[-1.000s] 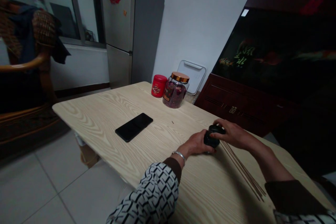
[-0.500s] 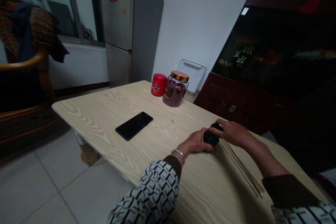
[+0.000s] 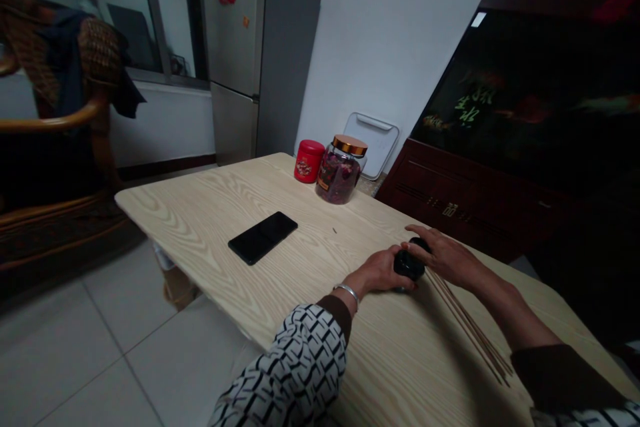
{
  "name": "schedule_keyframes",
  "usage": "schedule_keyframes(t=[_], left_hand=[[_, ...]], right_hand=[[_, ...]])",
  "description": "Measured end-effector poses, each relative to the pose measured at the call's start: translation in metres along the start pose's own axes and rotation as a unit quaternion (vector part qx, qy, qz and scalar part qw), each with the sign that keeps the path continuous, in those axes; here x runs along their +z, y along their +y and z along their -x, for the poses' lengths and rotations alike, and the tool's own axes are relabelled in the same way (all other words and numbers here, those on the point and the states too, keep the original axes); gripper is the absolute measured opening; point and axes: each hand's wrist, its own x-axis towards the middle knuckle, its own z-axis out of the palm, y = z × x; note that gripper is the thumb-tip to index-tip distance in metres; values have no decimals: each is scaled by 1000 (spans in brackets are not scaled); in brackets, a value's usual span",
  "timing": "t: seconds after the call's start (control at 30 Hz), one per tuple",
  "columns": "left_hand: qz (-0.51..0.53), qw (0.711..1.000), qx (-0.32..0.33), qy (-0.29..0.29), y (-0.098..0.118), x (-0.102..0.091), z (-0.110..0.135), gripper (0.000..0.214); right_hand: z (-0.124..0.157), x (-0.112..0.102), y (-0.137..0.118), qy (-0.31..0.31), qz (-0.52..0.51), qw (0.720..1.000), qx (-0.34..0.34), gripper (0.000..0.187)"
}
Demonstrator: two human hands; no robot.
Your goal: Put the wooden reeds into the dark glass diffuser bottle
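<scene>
A: Head view: where are the hands?

B: Right of centre in the frame. The left hand (image 3: 384, 269) grasps a small black object (image 3: 409, 267) by its side. The right hand (image 3: 447, 259) lies across its top, fingers spread; whether they grip it, I can't tell.

A: Why both?

B: I'd judge the left steadies it, leaving the right to work on top. I can't tell whether it touches the tabletop (image 3: 185, 207).

A: And the sticks (image 3: 467, 323)?

B: They run from beside it to the lower right, likely laid there for easy reach. The phone (image 3: 263, 237) lies flat, left of centre, seemingly kept aside. The jar (image 3: 339, 177) and red tin (image 3: 309, 161) stand upright at the far edge, probably out of the way.

A: The surface and room?

B: Pale wood grain. Fridge (image 3: 287, 60) at upper left, wicker chair (image 3: 100, 50) at far left, tiled floor (image 3: 95, 360) at lower left, dark tank (image 3: 540, 87) at upper right.
</scene>
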Motion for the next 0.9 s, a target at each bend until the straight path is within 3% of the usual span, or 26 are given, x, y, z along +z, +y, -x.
schedule_keyframes(t=[0.23, 0.4, 0.53, 0.63, 0.77, 0.9], left_hand=[[-13, 1000, -16, -8, -1, 0, 0, 80], [-8, 1000, -12, -1, 0, 0, 1, 79], [-29, 999, -35, -7, 2, -2, 2, 79], [-39, 999, -33, -6, 4, -4, 3, 76], [-32, 999, -39, -7, 6, -4, 4, 75], [-21, 999, -28, -6, 3, -2, 3, 77]], right_hand=[[-5, -1, -10, -44, -32, 999, -7, 44], [1, -1, -5, -61, -100, 993, 11, 63], [8, -10, 15, -75, -123, 987, -72, 81], [8, -16, 26, -86, -120, 984, -102, 66], [2, -23, 18, -98, -45, 994, -29, 55], [-3, -25, -3, -83, 109, 989, 60, 63]])
